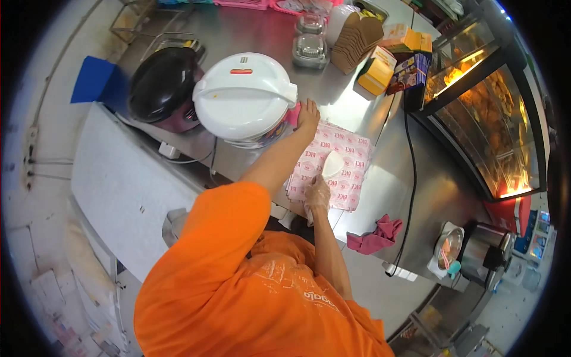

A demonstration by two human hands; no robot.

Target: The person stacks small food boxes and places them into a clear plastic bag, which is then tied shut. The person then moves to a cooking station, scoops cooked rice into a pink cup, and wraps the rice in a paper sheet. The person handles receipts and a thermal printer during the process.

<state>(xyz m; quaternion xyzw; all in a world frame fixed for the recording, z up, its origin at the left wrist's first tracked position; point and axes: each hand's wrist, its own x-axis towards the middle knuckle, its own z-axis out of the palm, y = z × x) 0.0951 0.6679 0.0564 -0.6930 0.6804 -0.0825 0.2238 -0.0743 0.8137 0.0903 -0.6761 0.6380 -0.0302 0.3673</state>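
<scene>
My right hand [317, 193], in a clear plastic glove, grips the handle of a white rice paddle [333, 165]. The paddle's blade is over a stack of printed food wrapping paper [352, 178] on the steel counter. My bare left hand [308, 115] reaches past the stack's far left corner, beside a rice cooker with a closed white lid [243, 98]. A small pink item [293, 114] shows between that hand and the cooker. Whether my left fingers hold it is hidden.
A dark-lidded rice cooker [165, 85] stands left. Clear plastic containers [311, 50], nested brown cardboard boxes [357, 42] and a yellow box [376, 73] stand behind. At right are a heated display case [486, 125], a black cable [412, 178], a maroon cloth [377, 234] and a metal pot [482, 254].
</scene>
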